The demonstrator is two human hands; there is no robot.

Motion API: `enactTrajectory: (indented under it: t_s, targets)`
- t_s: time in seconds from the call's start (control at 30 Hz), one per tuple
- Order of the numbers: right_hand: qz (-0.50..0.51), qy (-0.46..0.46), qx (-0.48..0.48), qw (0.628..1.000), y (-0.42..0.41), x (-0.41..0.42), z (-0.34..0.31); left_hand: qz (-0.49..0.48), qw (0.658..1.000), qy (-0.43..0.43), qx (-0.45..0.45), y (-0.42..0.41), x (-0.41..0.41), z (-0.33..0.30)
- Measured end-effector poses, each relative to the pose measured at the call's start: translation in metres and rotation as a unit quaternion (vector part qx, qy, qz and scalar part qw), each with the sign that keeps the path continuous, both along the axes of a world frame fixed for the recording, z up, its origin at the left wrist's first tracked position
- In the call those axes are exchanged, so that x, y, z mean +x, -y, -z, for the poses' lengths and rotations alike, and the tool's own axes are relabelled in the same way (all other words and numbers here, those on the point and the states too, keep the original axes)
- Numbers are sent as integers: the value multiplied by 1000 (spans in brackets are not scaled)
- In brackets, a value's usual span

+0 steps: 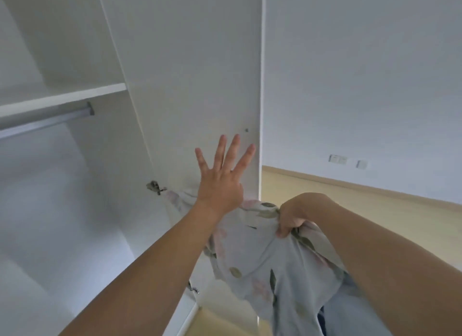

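My left hand [221,175] is spread flat with straight fingers against the inner face of the open white wardrobe door [195,85], near its free edge. My right hand [291,218] grips a bunched fold of a pale floral cloth [262,260], which hangs down in front of me below both arms. Part of the cloth lies behind my left wrist.
The open white wardrobe shows a shelf [62,98] and a metal hanging rail [45,121] at left. Two door hinges [155,186] sit on the door's inner edge. A white wall with sockets [338,159] and a pale wooden floor [350,210] are at right.
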State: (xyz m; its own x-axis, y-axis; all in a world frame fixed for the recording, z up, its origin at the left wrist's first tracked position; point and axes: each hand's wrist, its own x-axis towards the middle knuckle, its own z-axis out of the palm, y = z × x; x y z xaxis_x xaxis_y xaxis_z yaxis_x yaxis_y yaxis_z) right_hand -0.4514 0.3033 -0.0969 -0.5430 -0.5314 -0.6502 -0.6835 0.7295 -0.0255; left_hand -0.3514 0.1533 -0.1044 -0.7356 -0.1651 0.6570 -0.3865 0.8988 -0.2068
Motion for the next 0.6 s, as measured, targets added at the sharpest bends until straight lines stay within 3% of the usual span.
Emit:
enactTrajectory:
  t_s: [0.13, 0.27, 0.37, 0.43, 0.6]
  targets:
    - [78, 12, 41, 996, -62, -28, -10, 59, 988, 100, -106, -41, -54, -20]
    - [112, -13, 74, 991, -109, -45, -15, -58, 957, 242, -147, -51, -76, -28]
    - [120, -34, 96, 988, -126, -48, -13, -141, 903, 337, -227, -55, -72, -32]
    - [123, -41, 103, 986, -127, -44, -12, -152, 892, 359, -230, -61, -71, -33]
    - [120, -60, 84, 987, -111, -22, -11, -123, 907, 327, -236, -68, -50, -38]
